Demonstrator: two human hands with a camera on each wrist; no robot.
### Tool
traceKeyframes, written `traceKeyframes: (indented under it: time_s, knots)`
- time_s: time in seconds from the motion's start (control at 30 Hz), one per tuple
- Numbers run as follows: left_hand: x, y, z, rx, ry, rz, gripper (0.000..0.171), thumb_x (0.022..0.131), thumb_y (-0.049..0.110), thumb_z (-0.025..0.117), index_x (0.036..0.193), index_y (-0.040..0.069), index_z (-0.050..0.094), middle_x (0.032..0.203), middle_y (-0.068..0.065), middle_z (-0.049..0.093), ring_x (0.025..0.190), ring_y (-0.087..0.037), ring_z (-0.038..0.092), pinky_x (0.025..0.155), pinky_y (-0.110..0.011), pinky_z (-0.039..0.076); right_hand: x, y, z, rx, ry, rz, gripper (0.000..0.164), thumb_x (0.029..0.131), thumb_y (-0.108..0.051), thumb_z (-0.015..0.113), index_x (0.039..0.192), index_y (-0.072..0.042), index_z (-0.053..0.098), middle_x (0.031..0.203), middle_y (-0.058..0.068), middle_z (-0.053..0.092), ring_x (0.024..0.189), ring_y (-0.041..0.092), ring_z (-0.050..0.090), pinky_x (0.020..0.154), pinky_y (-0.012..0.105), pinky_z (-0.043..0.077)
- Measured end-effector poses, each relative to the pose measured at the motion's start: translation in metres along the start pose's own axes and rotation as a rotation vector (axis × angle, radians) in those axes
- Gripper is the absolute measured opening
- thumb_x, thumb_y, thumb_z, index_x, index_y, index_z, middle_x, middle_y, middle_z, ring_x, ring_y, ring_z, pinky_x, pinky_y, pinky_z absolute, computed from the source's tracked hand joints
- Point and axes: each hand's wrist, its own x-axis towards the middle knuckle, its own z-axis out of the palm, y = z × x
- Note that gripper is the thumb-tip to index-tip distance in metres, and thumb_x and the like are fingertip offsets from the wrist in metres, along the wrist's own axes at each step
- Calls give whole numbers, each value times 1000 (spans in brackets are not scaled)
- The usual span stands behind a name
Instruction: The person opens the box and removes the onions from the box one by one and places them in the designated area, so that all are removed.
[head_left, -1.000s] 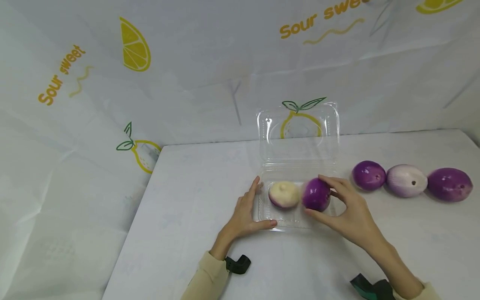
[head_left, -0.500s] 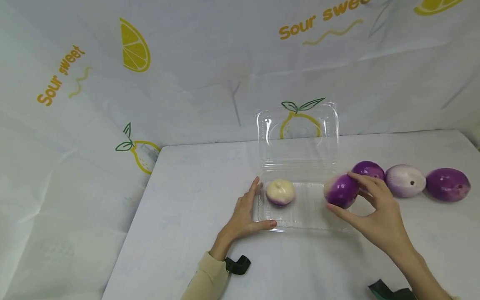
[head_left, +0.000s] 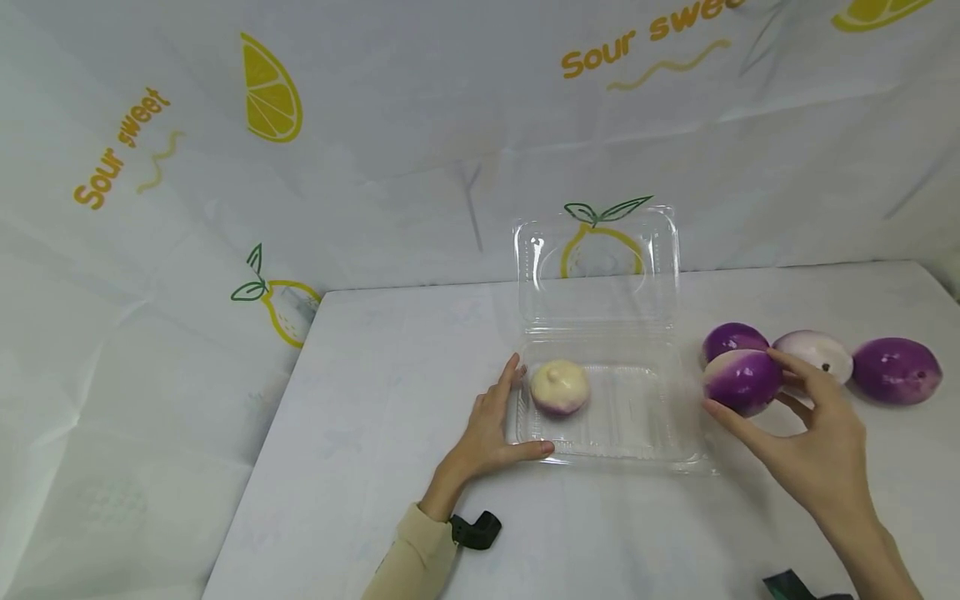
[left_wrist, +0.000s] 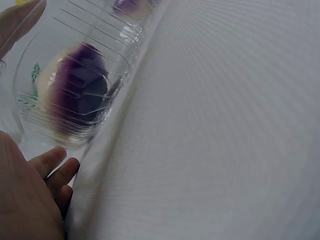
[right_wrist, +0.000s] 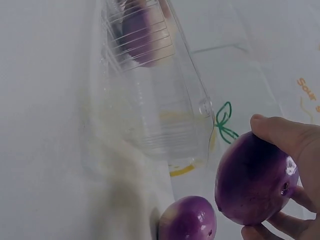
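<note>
My right hand (head_left: 825, 442) pinches a glossy purple-and-cream egg-shaped fruit (head_left: 742, 383) between thumb and fingers, just right of a clear plastic hinged box (head_left: 630, 417). In the right wrist view this held fruit (right_wrist: 252, 182) shows a small dark hole at one end. Inside the box, on its left side, sits a similar fruit (head_left: 560, 387) with its pale end up. My left hand (head_left: 487, 429) rests at the box's left front corner, its fingers extended along the left side and its thumb on the front rim. The box lid (head_left: 596, 267) stands raised at the back.
At the right a row holds a purple fruit (head_left: 735, 337), partly hidden by the held one, a whitish fruit (head_left: 810, 350) and another purple fruit (head_left: 897, 371). A white cloth-covered table (head_left: 390, 375) lies beneath. Behind it hangs a white printed sheet (head_left: 420, 150).
My right hand has carried the fruit from inside the box rightward, past its right side to the front of the row. The left hand has stayed in place.
</note>
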Motion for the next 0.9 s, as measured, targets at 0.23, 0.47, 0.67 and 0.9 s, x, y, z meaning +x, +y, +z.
traceKeyframes:
  time_s: [0.23,0.47,0.67,0.9]
  knots:
    - [0,0,0,9,8,20,123,72,40,83,166,16,7,164,-14,40,148,-36,42,116,-62,30,-2,11,-3,-37,63,-3,92,52,15,92,137,-1,62,113,-27,51,99,-10,52,83,-6,42]
    - [1,-1,0,21,15,29,123,71,39,83,166,16,7,162,-14,42,146,-36,43,116,-63,30,-5,19,-6,-96,72,133,88,59,3,95,140,-7,62,109,-27,45,98,-12,47,81,-7,39]
    - [1,-3,2,23,21,41,122,72,40,82,166,15,7,161,-16,43,146,-39,43,116,-65,30,-5,28,-7,-120,75,189,88,59,-1,96,139,-5,60,109,-30,44,96,-12,46,78,-6,39]
    - [1,-1,1,14,9,18,123,72,41,82,166,17,7,162,-14,42,147,-36,42,117,-63,29,-5,37,-7,-154,53,234,89,63,-4,95,142,-3,55,109,-31,41,95,-14,44,77,-7,37]
